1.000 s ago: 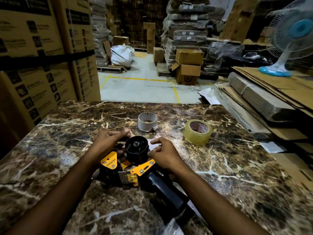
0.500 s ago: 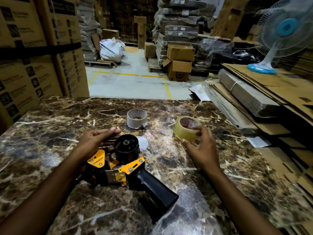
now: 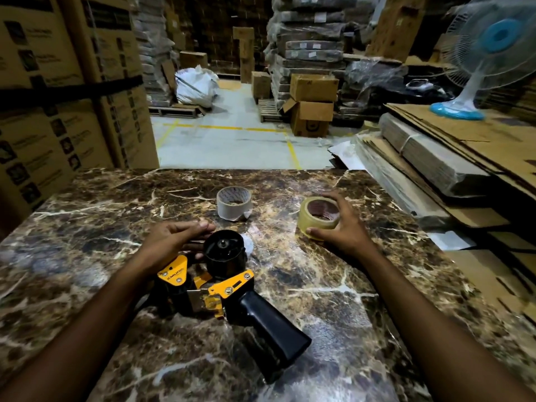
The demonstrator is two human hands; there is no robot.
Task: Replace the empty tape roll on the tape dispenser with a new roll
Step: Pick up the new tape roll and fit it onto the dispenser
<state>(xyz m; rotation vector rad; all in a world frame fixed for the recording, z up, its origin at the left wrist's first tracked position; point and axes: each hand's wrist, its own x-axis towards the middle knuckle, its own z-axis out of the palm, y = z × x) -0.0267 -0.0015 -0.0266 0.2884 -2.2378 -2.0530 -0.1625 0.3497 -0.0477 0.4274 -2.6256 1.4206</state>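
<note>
A yellow and black tape dispenser lies on its side on the marble table, its black spool hub bare and facing up. My left hand rests on the dispenser's front end, fingers against the hub. A full roll of clear tape lies flat to the right. My right hand wraps around it, thumb on its near side and fingers over its far rim. An empty grey cardboard tape core stands behind the dispenser, untouched.
Stacks of flattened cardboard border the table's right edge, with a blue and white fan on top. Tall printed cartons stand to the left. Beyond the table's far edge lies a concrete floor with boxes and pallets.
My right hand left the dispenser, moved right and closed around the clear tape roll. My left hand stayed on the dispenser.
</note>
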